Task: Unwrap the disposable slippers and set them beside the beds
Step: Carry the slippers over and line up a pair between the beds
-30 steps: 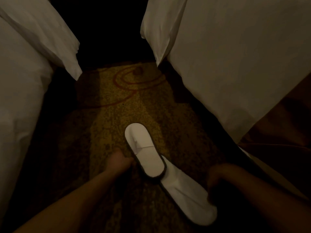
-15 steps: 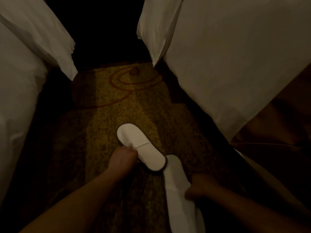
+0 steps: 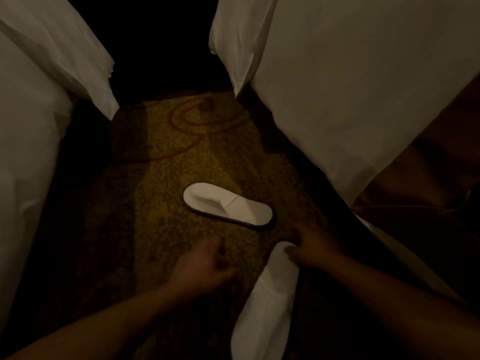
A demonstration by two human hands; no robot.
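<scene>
Head view: dim aisle of carpet between two beds.
Far slipper: flat on the carpet, apart from both hands.
Near slipper: low over the carpet (contact unclear).
Right hand: grip pinching the Near slipper's far end.
Left hand: grip loosely curled, holding nothing.

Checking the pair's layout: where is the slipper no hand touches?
In the head view, the free slipper lies on the carpet between left bed and right bed, beyond the left hand and the second slipper the right hand holds.
</scene>
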